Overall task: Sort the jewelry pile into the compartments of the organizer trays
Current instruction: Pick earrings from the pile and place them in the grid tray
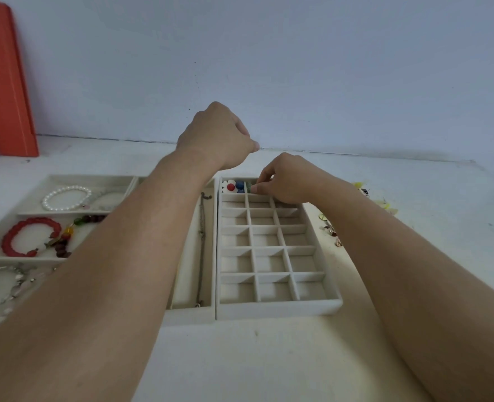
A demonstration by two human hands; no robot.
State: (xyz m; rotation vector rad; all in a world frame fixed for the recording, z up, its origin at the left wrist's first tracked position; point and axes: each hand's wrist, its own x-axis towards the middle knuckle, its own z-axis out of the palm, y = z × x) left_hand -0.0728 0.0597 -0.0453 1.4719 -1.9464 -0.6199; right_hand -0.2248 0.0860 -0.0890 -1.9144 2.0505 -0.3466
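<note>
Head view shows a white tabletop (240,358), scuffed and faintly stained, nearest the camera, with both bare forearms reaching across it. On it sits the grid tray (277,307), a cream organizer with many small square compartments, most of them bare. Touching the grid tray's left side is a long-slot tray (190,313) with a thin chain necklace (201,245) lying along its slot; further left are a red bead bracelet (26,240), a dark bead strand (63,245) and a pearl bracelet (65,197). Right of the grid tray, loose earrings (331,229) lie scattered. At the grid tray's far row, beside a white flower charm (229,186), the right hand (289,181) pinches something too small to tell. Above that row hangs the left hand (216,137), fingers curled; whether it holds anything cannot be told. Beyond stands a pale blue wall (298,68), and an orange board (2,82) leans far left.
</note>
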